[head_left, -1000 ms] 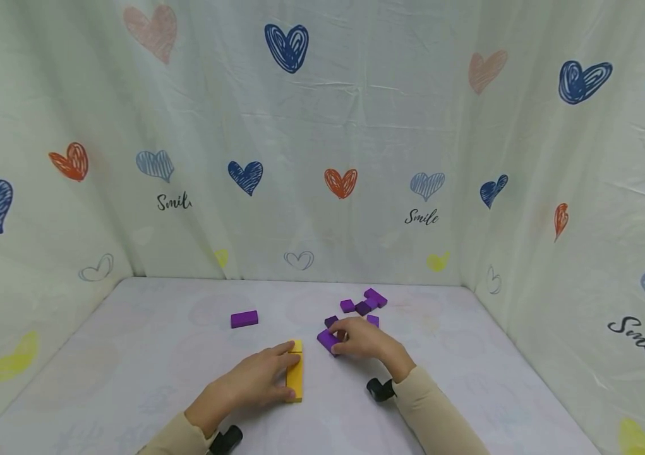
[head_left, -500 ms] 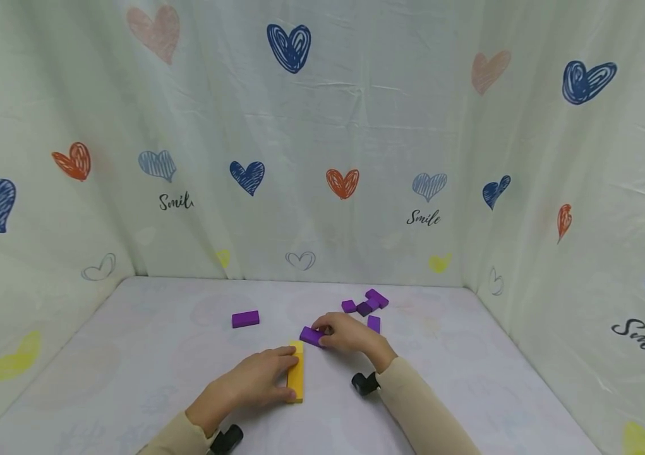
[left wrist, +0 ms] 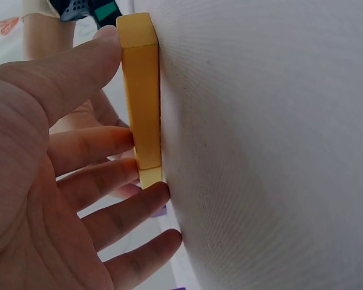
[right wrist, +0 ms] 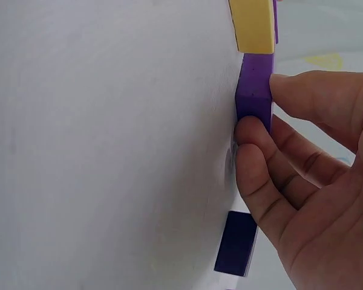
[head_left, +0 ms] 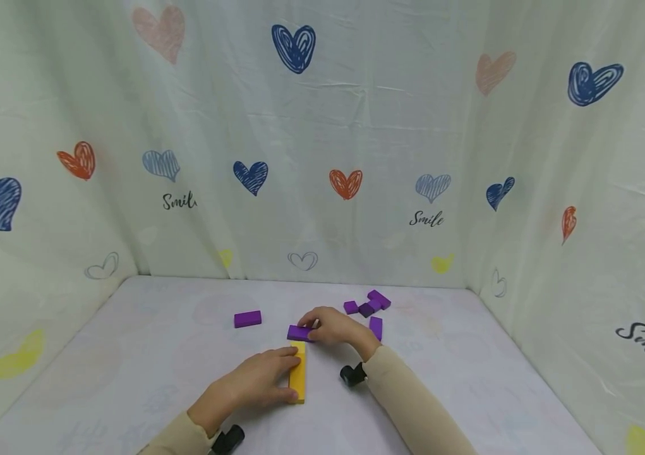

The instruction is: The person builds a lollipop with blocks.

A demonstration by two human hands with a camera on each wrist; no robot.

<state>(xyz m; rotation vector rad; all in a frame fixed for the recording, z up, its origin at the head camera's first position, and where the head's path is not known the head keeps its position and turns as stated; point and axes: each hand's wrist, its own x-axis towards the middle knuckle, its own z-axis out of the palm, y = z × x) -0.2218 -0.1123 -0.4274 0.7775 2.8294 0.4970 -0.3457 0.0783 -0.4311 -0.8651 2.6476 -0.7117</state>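
Yellow on the counter (head_left: 157, 366): one long block (head_left: 298, 380) with a small block (head_left: 298, 347) at its far end, both lying in one line. Just past that end, set crosswise, a purple block (head_left: 298, 333). Cannot tell touching from a tiny bit apart there. Looks like the step of putting purple up against yellow. Next move, most likely: nudge purple gently until snug and straight, then let go without bumping the yellow row.

Right hand (head_left: 330, 327): clamped on the purple block, thumb and fingertips pinching its right end, forearm slanting in from the right. Left hand (head_left: 256, 379): fingers apart and mostly straight, resting against the left side of the yellow, thumb by the near end, maybe to keep the row still.

More purple around: a lone block (head_left: 247, 318) off to the left, a standalone piece (head_left: 376, 327) beyond the right wrist, and a little bunch (head_left: 376, 305) farther back.
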